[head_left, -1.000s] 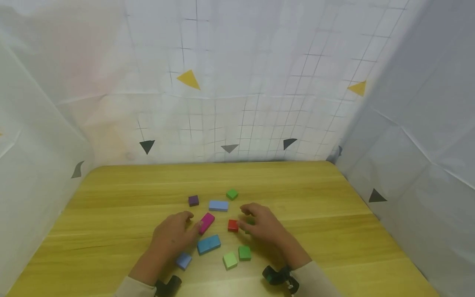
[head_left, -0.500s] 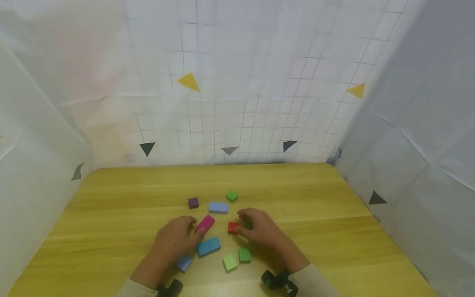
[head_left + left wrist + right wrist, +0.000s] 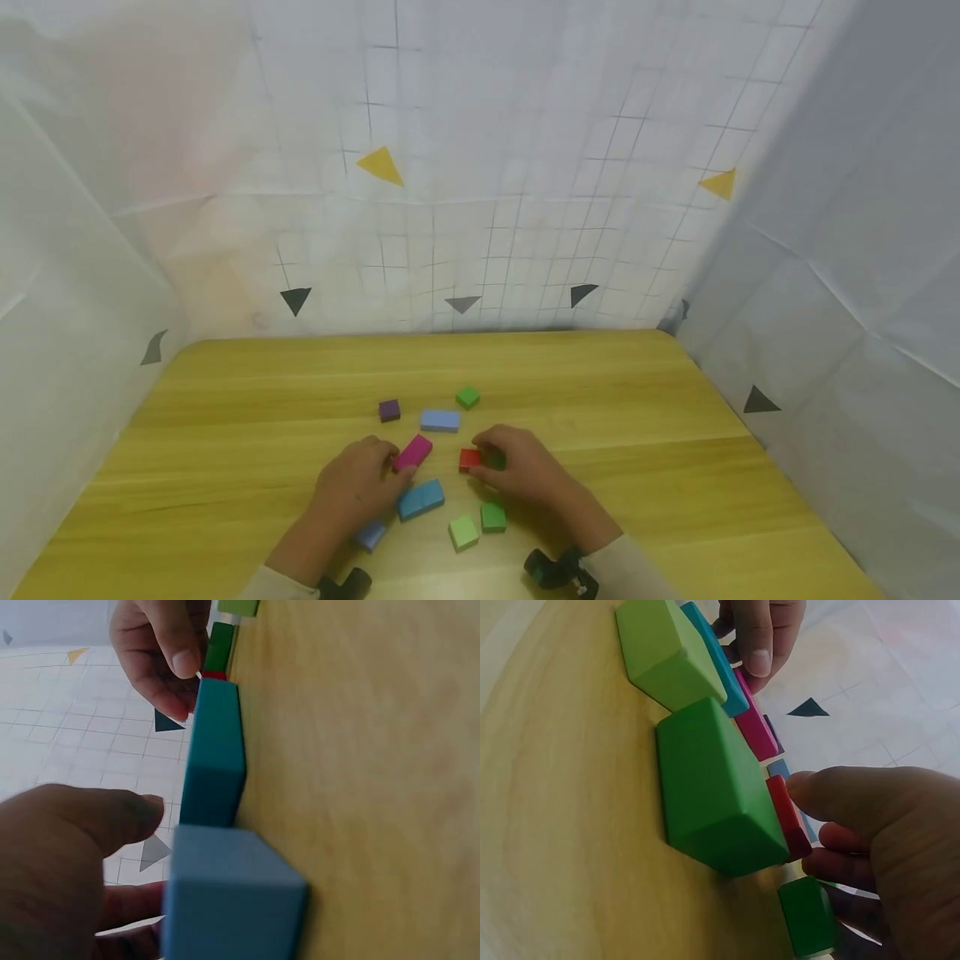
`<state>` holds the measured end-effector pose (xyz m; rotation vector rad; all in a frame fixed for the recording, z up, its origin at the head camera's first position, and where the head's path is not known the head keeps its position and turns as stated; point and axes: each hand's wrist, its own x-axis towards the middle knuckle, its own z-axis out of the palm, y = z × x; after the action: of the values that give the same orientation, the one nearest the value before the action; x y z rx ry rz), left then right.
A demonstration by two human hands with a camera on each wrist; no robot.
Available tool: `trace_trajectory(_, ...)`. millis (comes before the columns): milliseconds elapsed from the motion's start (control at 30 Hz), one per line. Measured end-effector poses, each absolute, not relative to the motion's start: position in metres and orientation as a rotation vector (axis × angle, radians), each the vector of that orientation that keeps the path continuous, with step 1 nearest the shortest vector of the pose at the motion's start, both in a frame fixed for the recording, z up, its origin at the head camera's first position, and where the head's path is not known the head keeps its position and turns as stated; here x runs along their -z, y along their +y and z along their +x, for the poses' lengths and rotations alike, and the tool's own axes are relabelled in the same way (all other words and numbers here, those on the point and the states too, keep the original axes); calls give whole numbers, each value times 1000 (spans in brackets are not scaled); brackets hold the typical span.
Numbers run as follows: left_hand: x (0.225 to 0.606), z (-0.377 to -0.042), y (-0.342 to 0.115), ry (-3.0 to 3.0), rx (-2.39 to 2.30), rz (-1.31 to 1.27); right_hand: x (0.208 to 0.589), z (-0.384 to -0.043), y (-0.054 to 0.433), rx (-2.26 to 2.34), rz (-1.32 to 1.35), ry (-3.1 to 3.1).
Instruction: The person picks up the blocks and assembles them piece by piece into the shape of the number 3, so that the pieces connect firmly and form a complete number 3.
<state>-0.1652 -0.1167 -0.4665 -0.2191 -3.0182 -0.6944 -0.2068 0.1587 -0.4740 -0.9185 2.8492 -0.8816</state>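
Note:
In the head view my left hand (image 3: 356, 479) is at the near end of a magenta block (image 3: 415, 451), thumb and forefinger on either side of it. A red block (image 3: 468, 459) lies between the thumb and forefinger of my right hand (image 3: 525, 467). In the right wrist view the thumb overlaps the red block (image 3: 786, 814), while a gap shows between it and the forefinger. A green block (image 3: 808, 916) sits under that hand's other fingers. In the left wrist view blue blocks hide the magenta one, and the left thumb and fingers stand apart.
Nearest my left hand lie a bright blue block (image 3: 422, 500) and a darker blue one (image 3: 370, 536). Light green (image 3: 463, 532) and green (image 3: 492, 517) blocks lie in front. Farther back are a purple cube (image 3: 389, 410), a pale blue block (image 3: 440, 421) and a green one (image 3: 468, 397).
Both hands have edged closer to their blocks. The right thumb and forefinger have come further left around the red block; the left fingers have closed in on the magenta block. The blocks keep their places.

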Motion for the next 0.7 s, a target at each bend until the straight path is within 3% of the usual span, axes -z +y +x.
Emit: trace_trajectory(700, 476, -168, -120, -2945, 621, -255, 482, -207, 161, 954, -1010, 2854)
